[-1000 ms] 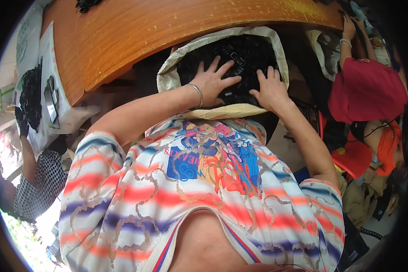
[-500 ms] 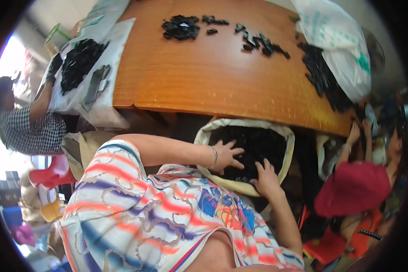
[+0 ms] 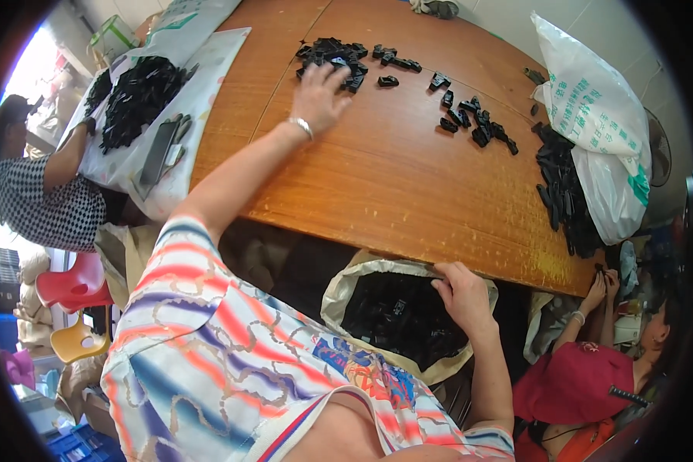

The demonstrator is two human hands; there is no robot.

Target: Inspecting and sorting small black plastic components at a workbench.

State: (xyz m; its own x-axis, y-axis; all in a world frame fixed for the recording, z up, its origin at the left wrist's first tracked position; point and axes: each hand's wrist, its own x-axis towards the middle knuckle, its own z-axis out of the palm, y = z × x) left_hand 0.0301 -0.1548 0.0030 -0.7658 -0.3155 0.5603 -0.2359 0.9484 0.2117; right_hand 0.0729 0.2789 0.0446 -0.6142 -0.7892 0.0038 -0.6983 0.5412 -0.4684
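Observation:
My left hand (image 3: 321, 98) reaches far over the wooden table, fingers spread and slightly smeared, at the near side of a pile of small black plastic parts (image 3: 354, 52). Its fingertips overlap the pile; nothing is gripped. Below the table edge stands a cream cloth sack (image 3: 333, 308) filled with similar black parts (image 3: 400, 312). My right hand (image 3: 467, 296) is at the sack's far right rim, by the table edge, with fingers curled over the rim.
Loose black parts (image 3: 481, 123) lie across the wooden table (image 3: 377, 177). A white plastic bag (image 3: 593, 115) and long black pieces (image 3: 562, 185) are at right. Co-workers sit at left (image 3: 46, 192) and right, one wearing a red cap (image 3: 574, 381). A grey tray (image 3: 160, 150) lies on white sheeting.
My left hand has left the sack and moved up and forward to the pile on the table. My right hand has moved from inside the sack to its rim.

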